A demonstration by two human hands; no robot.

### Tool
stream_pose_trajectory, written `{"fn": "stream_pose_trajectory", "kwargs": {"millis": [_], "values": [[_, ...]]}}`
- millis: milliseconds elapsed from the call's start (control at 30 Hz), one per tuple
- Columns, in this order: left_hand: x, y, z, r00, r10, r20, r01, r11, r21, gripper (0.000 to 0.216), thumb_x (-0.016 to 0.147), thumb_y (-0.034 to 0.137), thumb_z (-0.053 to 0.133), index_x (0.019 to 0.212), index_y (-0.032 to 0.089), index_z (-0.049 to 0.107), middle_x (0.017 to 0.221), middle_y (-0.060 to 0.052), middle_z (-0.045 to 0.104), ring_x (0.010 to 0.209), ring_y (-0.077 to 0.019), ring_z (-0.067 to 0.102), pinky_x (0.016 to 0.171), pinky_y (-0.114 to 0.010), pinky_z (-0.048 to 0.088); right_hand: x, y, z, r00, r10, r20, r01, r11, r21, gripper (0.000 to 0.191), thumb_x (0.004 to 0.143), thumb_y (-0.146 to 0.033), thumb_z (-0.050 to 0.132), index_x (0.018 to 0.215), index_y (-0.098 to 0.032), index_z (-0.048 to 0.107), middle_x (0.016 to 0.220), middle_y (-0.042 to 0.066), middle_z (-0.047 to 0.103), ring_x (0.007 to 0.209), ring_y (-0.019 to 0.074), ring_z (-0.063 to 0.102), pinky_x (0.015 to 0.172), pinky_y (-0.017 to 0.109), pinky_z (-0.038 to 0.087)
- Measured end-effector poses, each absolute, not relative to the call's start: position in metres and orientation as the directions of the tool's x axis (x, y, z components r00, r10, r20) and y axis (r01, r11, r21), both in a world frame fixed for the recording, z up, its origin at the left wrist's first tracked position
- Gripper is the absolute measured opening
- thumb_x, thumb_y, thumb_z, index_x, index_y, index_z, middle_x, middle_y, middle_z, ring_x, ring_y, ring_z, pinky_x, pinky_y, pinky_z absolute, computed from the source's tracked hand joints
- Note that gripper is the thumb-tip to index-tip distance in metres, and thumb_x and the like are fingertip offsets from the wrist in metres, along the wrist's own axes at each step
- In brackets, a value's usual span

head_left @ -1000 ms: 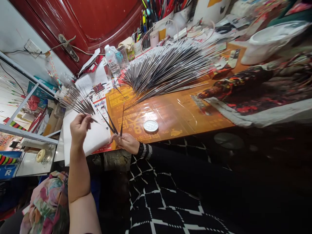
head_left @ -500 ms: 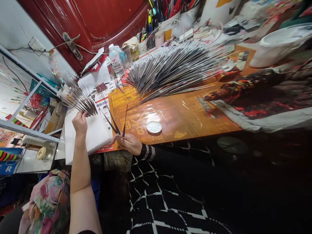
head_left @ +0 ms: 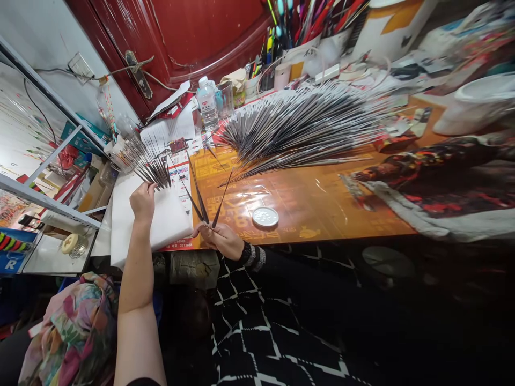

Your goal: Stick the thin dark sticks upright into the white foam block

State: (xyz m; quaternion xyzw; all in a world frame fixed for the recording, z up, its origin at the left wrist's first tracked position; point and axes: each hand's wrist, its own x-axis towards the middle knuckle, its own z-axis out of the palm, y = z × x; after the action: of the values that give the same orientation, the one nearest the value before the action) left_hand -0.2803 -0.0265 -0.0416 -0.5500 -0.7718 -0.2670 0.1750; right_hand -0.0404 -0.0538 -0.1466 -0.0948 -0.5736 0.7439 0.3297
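Interior scene, bright overall; light source out of frame, seemingly overhead. Glossy orange tabletop (head_left: pixel 306 201): broad pale glare, streaked reflections. White foam block (head_left: pixel 153 225): nearly washed out, little surface detail. Fan of thin striped sticks (head_left: pixel 306 126): slightly soft, tips blurred. Thin dark spikes (head_left: pixel 198 201): fairly sharp against the table. Lower right: deep shadow, dark cloth (head_left: pixel 322 316) losing detail. Frame edges: strong wide-angle bowing, red door (head_left: pixel 201 37) and metal shelf frame (head_left: pixel 40 195) curved and stretched.

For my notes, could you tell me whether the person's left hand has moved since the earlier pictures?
Yes, slightly: the left hand sits further right across the white foam board.
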Motion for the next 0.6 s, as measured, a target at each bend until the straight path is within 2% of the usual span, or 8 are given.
{"fn": "stream_pose_trajectory", "kwargs": {"millis": [67,133,233,300,333,400,500,600], "values": [[-0.271,-0.033,-0.038,-0.356,0.737,0.574,0.934,0.292,0.204,0.021,0.087,0.035,0.064,0.074,0.019,0.068,0.070,-0.007,0.070,0.070,-0.0205,0.065,0.067,-0.029,0.041,-0.040,-0.054,-0.146,-0.769,0.596,0.231,-0.372,-0.124,-0.920,0.065,0.090,-0.075,0.043,0.091,-0.011,0.056,0.052,-0.008,0.022,0.044,0.0054,0.025,0.043,0.021,0.018],[-0.257,-0.043,-0.035,-0.333,0.762,0.556,0.939,0.217,0.265,0.022,0.087,0.036,0.065,0.073,0.019,0.069,0.068,-0.006,0.068,0.068,-0.0188,0.063,0.065,-0.028,0.042,-0.040,-0.054,-0.145,-0.774,0.592,0.225,-0.369,-0.132,-0.920,0.065,0.090,-0.075,0.044,0.090,-0.011,0.056,0.052,-0.008,0.021,0.044,0.0053,0.025,0.043,0.021,0.018],[-0.230,-0.061,-0.031,-0.174,0.916,0.361,0.826,-0.064,0.560,0.020,0.088,0.038,0.063,0.087,0.020,0.072,0.071,-0.003,0.069,0.058,-0.0129,0.059,0.057,-0.025,0.044,-0.040,-0.054,-0.145,-0.775,0.591,0.223,-0.369,-0.137,-0.919,0.065,0.089,-0.074,0.046,0.089,-0.011,0.056,0.053,-0.008,0.022,0.044,0.0052,0.025,0.043,0.021,0.019],[-0.214,-0.073,-0.028,-0.013,0.981,0.194,0.640,-0.141,0.755,0.023,0.088,0.040,0.063,0.097,0.020,0.072,0.073,-0.002,0.069,0.052,-0.0097,0.054,0.050,-0.023,0.043,-0.040,-0.054,-0.146,-0.772,0.593,0.229,-0.369,-0.124,-0.921,0.064,0.090,-0.074,0.046,0.089,-0.010,0.057,0.053,-0.008,0.023,0.044,0.0051,0.024,0.043,0.021,0.020],[-0.207,-0.078,-0.027,0.045,0.989,0.141,0.568,-0.141,0.811,0.024,0.088,0.040,0.063,0.099,0.020,0.072,0.074,-0.002,0.069,0.050,-0.0087,0.053,0.047,-0.022,0.042,-0.040,-0.054,-0.147,-0.770,0.594,0.232,-0.365,-0.112,-0.924,0.064,0.090,-0.073,0.045,0.089,-0.010,0.058,0.053,-0.007,0.024,0.044,0.0051,0.025,0.043,0.020,0.021],[-0.198,-0.085,-0.025,0.086,0.991,0.101,0.503,-0.130,0.854,0.023,0.087,0.041,0.064,0.096,0.020,0.071,0.074,-0.002,0.067,0.050,-0.0078,0.052,0.045,-0.021,0.042,-0.041,-0.054,-0.148,-0.768,0.594,0.238,-0.358,-0.090,-0.929,0.064,0.090,-0.073,0.045,0.087,-0.011,0.058,0.052,-0.007,0.026,0.044,0.0052,0.026,0.043,0.020,0.022],[-0.195,-0.090,-0.021,0.046,0.993,0.111,0.507,-0.119,0.854,0.022,0.086,0.041,0.067,0.090,0.020,0.071,0.069,-0.002,0.065,0.049,-0.0078,0.052,0.043,-0.021,0.041,-0.041,-0.054,-0.149,-0.773,0.588,0.236,-0.358,-0.099,-0.928,0.066,0.090,-0.075,0.044,0.086,-0.011,0.058,0.052,-0.007,0.025,0.044,0.0053,0.025,0.043,0.021,0.021],[-0.206,-0.090,-0.012,-0.060,0.974,0.217,0.540,-0.151,0.828,0.023,0.086,0.042,0.067,0.088,0.020,0.070,0.068,-0.001,0.065,0.048,-0.0080,0.051,0.042,-0.021,0.040,-0.042,-0.054,-0.148,-0.776,0.584,0.236,-0.369,-0.119,-0.922,0.067,0.089,-0.076,0.044,0.087,-0.010,0.058,0.052,-0.007,0.023,0.044,0.0054,0.024,0.043,0.021,0.020]]}}
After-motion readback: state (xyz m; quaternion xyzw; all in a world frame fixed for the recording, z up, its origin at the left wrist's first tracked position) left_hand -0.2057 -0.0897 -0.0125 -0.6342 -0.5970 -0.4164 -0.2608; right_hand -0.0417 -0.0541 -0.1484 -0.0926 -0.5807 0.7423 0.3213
